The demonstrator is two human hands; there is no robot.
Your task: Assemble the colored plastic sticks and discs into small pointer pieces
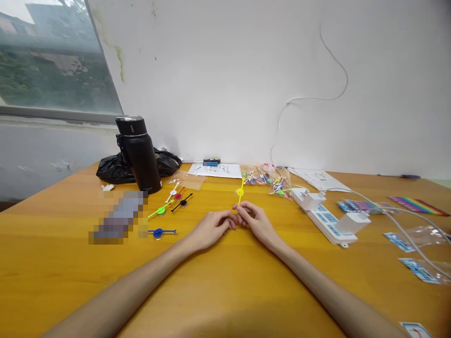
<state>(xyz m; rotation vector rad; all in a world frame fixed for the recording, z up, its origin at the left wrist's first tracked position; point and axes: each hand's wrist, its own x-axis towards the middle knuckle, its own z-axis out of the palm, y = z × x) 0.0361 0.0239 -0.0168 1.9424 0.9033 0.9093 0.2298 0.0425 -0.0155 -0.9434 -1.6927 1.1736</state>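
Note:
My two hands meet at the middle of a yellow wooden table [225, 291]. My right hand [256, 220] pinches the lower end of a thin yellow plastic stick with a round disc [240, 192], which stands up and leans away from me. My left hand [212, 228] lies beside it with its fingers curled, the fingertips touching the right hand's fingers near the stick's base. To the left lie similar sticks with discs: a blue one [160, 232], a green one [160, 211], a black one [182, 203], a red one [179, 195] and a white one [172, 192].
A black flask [138, 154] stands before a black plastic bag [116, 170] at the back left. Clear bags of coloured parts [269, 178], printed sheets [215, 170], and a white power strip [326, 219] with cables lie on the right. Small packets [417, 270] sit at the far right.

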